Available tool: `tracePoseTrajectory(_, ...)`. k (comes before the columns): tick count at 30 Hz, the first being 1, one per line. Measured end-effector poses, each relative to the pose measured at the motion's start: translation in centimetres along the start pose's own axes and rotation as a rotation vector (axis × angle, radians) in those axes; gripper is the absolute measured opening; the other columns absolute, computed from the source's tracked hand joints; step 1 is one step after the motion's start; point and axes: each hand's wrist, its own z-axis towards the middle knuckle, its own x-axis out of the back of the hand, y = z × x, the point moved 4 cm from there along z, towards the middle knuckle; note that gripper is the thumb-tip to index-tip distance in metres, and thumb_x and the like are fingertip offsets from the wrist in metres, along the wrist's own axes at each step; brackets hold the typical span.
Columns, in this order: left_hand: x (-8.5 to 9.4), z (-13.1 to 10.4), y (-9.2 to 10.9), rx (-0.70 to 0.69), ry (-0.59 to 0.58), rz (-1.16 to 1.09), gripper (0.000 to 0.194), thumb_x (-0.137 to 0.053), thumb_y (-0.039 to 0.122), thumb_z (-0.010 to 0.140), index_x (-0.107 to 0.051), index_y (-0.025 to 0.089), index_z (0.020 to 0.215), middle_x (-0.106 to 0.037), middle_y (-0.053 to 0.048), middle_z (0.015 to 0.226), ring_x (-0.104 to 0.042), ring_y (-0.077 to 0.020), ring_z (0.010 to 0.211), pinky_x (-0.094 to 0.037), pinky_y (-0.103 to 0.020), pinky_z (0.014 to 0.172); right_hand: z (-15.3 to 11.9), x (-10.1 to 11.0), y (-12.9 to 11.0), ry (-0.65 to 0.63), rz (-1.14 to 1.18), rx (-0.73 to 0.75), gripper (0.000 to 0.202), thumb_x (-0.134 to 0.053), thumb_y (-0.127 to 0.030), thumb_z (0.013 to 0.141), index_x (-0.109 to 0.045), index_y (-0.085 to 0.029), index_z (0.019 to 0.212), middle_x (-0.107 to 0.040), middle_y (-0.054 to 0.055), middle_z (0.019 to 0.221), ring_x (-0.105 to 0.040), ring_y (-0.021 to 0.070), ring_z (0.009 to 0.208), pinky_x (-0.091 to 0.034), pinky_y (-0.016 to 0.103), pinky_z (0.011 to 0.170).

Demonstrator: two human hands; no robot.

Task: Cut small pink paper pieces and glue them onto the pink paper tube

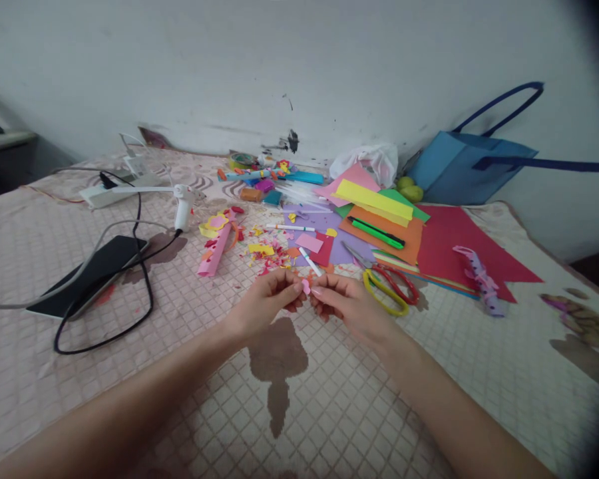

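A small pink paper cutout with a rounded edge is pinched between the fingertips of both hands, just above the table. My left hand grips its left side with thumb and forefinger. On its right side, my right hand closes thumb and finger on it. Just beyond the hands lies a white marker beside a pink paper rectangle and red paper. To the right of my right hand rest scissors with yellow and red handles. Paper scraps are scattered beyond my left hand.
A white glue gun, a black device and loose cables occupy the left. Decorated pink and lilac paper rolls lie on either side. Coloured sheets, a green cutter and a blue bag are at right.
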Motion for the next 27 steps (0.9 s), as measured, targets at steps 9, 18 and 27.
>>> tracePoseTrajectory(9, 0.05, 0.07, -0.11, 0.0, -0.003, 0.008, 0.019, -0.056, 0.032, 0.08, -0.053, 0.014, 0.075, -0.053, 0.001, 0.068, -0.05, -0.0085, 0.064, -0.041, -0.024, 0.062, -0.09, -0.03, -0.02, -0.016, -0.002, 0.001, 0.01, -0.062, -0.027, 0.075, -0.06, -0.017, 0.074, -0.055, -0.002, 0.066, -0.05, 0.009, 0.057, -0.037, 0.023, 0.051)
tracePoseTrajectory(18, -0.08, -0.09, 0.04, 0.026, -0.026, 0.002, 0.018, -0.056, 0.032, 0.079, -0.053, 0.014, 0.075, -0.053, 0.001, 0.068, -0.05, -0.0086, 0.064, -0.041, -0.024, 0.063, -0.06, 0.04, -0.21, 0.006, 0.03, -0.021, 0.014, -0.061, -0.032, 0.077, -0.059, -0.018, 0.074, -0.055, -0.002, 0.067, -0.05, 0.0086, 0.057, -0.036, 0.021, 0.049)
tracePoseTrajectory(27, -0.32, -0.13, -0.01, 0.022, -0.125, 0.047, 0.019, -0.057, 0.033, 0.078, -0.054, 0.014, 0.076, -0.055, 0.0, 0.068, -0.05, -0.0089, 0.063, -0.04, -0.024, 0.06, -0.13, 0.03, -0.12, -0.016, 0.086, -0.049, 0.012, -0.064, -0.029, 0.074, -0.06, -0.017, 0.073, -0.054, -0.003, 0.063, -0.049, 0.0073, 0.054, -0.036, 0.02, 0.048)
